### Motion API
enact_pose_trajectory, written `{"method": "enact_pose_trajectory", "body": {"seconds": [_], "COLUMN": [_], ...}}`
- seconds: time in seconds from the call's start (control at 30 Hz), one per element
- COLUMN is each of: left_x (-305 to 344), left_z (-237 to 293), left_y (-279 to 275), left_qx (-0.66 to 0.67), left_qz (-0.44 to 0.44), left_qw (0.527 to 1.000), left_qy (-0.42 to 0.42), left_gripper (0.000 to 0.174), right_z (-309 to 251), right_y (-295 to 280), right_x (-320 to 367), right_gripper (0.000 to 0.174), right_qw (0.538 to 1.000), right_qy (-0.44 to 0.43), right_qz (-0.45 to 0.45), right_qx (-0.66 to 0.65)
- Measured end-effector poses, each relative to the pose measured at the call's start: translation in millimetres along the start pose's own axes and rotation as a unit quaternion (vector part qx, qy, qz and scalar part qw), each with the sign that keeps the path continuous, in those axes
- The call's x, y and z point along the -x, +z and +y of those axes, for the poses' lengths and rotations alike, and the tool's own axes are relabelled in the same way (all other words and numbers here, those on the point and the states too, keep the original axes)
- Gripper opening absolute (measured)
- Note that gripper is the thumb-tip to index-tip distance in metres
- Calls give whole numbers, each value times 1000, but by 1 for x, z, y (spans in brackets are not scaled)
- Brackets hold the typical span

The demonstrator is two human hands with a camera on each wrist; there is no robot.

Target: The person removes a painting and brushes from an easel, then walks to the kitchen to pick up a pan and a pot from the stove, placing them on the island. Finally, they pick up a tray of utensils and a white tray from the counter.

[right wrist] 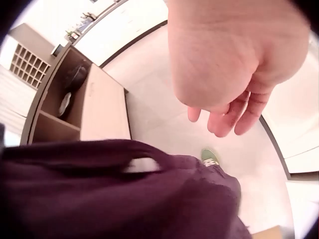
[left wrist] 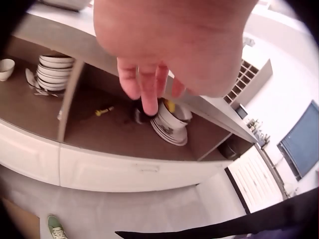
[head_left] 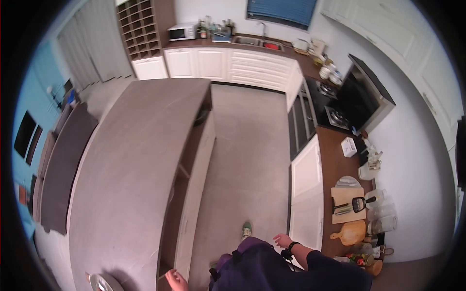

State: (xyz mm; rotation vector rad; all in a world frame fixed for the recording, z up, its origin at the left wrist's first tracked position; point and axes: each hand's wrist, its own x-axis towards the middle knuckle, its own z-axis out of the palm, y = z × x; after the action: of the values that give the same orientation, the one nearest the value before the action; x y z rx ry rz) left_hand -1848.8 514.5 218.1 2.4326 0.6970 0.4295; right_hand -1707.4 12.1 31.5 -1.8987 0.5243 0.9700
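My left hand [head_left: 176, 280] hangs low beside the kitchen island [head_left: 126, 160], near its open shelf side, and holds nothing. In the left wrist view its fingers [left wrist: 148, 89] point down, loosely bent, in front of the shelf, overlapping a stack of white plates and bowls [left wrist: 172, 124] there. To the left on that shelf is another stack of dishes [left wrist: 54, 74]. My right hand [head_left: 283, 240], wearing a dark wrist band [head_left: 292, 246], is held out over the aisle floor. The right wrist view shows its fingers [right wrist: 224, 122] loosely curled, with nothing in them.
A brown counter [head_left: 335, 160] runs along the right, bearing a wooden cutting board [head_left: 343, 194], a paddle-shaped board [head_left: 350, 233], glass jars [head_left: 382, 224] and a stove [head_left: 335, 114]. At the back are a sink [head_left: 248, 41] and a microwave [head_left: 182, 32]. A metal lid [head_left: 104, 282] lies on the island's near end.
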Motion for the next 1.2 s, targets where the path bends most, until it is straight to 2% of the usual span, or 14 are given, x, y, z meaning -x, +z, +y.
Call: {"method": "enact_pose_trajectory", "body": {"seconds": [0.07, 0.13, 0.23, 0.3, 0.37, 0.4, 0.43, 0.47, 0.5, 0.63, 0.93, 1.0, 1.13, 1.2], "left_x": [-22, -46, -78, -90, -104, -107, -114, -122, -133, -175, -257, -296, -358, -391], "left_z": [21, 17, 41, 47, 57, 53, 61, 68, 76, 113, 134, 167, 238, 263], "left_y": [53, 117, 170, 197, 220, 230, 229, 228, 235, 280, 446, 501, 535, 547], "left_qx": [92, 160, 165, 151, 136, 120, -12, -135, -139, -117, 21, 22, 31, 43], "left_qz": [-102, -137, -261, -310, -434, -472, -531, -522, -528, -579, -597, -524, -506, -558], "left_qw": [986, 974, 947, 935, 850, 826, 846, 748, 739, 738, 789, 850, 861, 827], "left_qy": [-90, -77, -93, -89, -266, -283, 55, 387, 396, 325, 142, -56, 34, -58], "left_gripper": [8, 9, 15, 17, 22, 26, 27, 28, 28, 28, 27, 28, 32, 28], "right_z": [16, 20, 29, 32, 7, 6, 3, 1, 2, 3, -14, -53, -96, -110], "right_y": [-26, -51, -80, -99, -124, -129, -134, -137, -138, -136, -173, -206, -264, -293], "right_x": [3, -5, -24, -35, -29, -32, -33, -32, -32, -31, -79, -106, -159, -186], "right_gripper": [23, 21, 23, 29, 32, 31, 30, 28, 23, 24, 26, 24, 23, 22], "right_qw": [996, 995, 994, 968, 959, 953, 943, 932, 918, 899, 892, 901, 919, 915], "right_qy": [62, 93, 18, 8, -2, -15, -20, -25, -34, -1, 118, 119, 108, 34], "right_qz": [-28, -19, 95, 78, 104, 115, 143, 171, 209, 326, 181, 132, 115, 160], "right_qx": [-63, -40, -47, -237, -265, -279, -300, -317, -335, -292, -397, -395, -360, -368]}}
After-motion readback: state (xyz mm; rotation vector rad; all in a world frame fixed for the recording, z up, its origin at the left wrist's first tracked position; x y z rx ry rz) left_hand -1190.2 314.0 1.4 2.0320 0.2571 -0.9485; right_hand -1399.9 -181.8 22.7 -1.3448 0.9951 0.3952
